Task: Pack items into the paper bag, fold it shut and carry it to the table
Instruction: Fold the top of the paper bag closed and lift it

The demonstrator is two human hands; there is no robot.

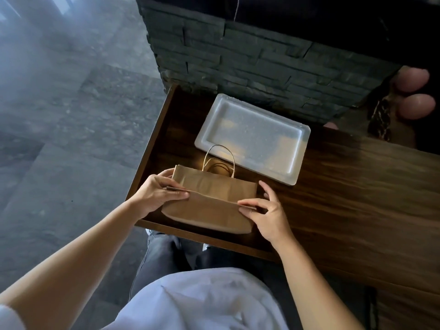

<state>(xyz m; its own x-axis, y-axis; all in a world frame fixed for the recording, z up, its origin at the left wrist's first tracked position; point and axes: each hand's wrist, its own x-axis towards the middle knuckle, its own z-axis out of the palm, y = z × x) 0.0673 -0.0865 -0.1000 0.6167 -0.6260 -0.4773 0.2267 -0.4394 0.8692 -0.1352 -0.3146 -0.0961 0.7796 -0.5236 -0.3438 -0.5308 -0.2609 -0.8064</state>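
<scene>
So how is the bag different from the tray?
The bag is brown paper; the tray is white. The bag is folded over, with both hands, left and right, pinching its crease; nobody touches the tray. The bag has looped handles; the tray has a raised rim. Both lie on the dark wooden table.

The paper bag (209, 203) lies on the near left corner of the table (357, 198), its handles (220, 160) pointing to the far side. The left hand (157, 194) is at the bag's left end and the right hand (264, 213) at its right end. Just beyond the bag, to the right, a tray (252, 136) lies on the table, before a stone wall (250, 60).
</scene>
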